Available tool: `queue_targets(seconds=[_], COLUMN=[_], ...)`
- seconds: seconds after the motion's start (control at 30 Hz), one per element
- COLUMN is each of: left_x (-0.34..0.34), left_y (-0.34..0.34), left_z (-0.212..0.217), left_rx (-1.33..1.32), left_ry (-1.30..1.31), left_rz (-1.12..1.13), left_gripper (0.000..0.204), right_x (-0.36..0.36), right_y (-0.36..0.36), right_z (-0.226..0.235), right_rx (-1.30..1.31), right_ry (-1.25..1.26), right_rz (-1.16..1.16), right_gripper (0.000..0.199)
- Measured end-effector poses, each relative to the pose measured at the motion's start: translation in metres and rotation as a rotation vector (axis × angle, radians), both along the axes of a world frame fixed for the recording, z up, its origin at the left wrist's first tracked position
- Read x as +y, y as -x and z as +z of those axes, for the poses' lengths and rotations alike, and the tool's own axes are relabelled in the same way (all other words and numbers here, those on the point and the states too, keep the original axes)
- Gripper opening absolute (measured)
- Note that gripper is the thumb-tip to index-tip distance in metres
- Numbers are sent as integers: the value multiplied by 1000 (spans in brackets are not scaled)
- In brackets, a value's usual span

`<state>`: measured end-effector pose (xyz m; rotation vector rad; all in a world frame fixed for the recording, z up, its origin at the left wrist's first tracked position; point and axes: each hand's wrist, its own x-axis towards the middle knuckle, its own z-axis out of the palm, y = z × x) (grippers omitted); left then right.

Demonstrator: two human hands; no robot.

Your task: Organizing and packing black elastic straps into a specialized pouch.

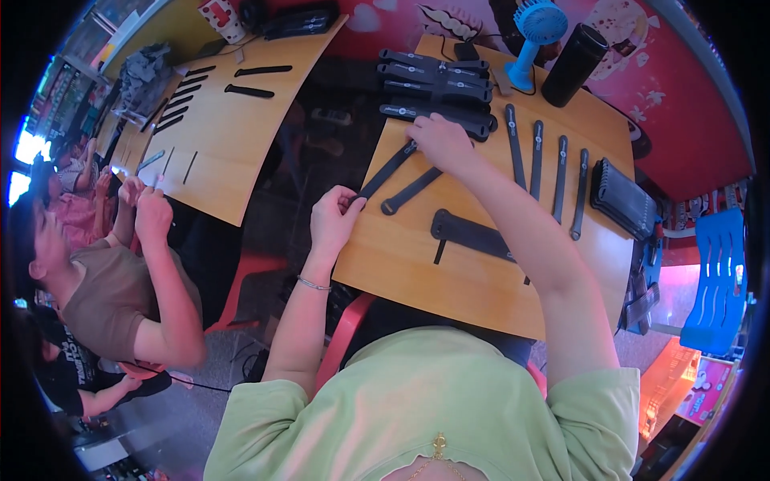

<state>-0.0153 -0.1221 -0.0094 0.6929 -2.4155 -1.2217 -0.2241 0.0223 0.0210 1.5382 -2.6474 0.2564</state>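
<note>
A narrow black strap (pixel 387 171) lies slantwise near the table's left edge. My left hand (pixel 330 216) pinches its near end between thumb and fingers. At the far end, my right hand (pixel 441 143) is closed on the strap, its fingertips partly hidden. Just beyond that hand is a pile of wide black straps (pixel 434 78) with small white markings. A second narrow strap (pixel 411 191) rests under my right wrist, its far part covered. Nearer me lies a wide black piece (pixel 469 232), partly hidden by my right forearm, with a thin dark strip (pixel 439 252) beside it.
Several narrow straps (pixel 538 156) lie side by side on the right, next to a stack of black pieces (pixel 622 198). A blue fan (pixel 539 24) and a black cylinder (pixel 574 66) stand at the back. A co-worker (pixel 128 289) sits left at another table (pixel 224 160).
</note>
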Motion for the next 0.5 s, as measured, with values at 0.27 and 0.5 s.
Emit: queue_targets(seconds=[0.27, 0.5], left_x=[8, 48], left_y=[-6, -14], left_z=[23, 45], left_rx=[281, 227], left_ry=[-182, -487], left_rz=[-12, -271], left_gripper=[5, 11], right_x=[49, 175], right_y=[-19, -83], right_z=[52, 70], right_rx=[-28, -679], right_ry=[325, 582], right_rz=[118, -237], right_gripper=[11, 15])
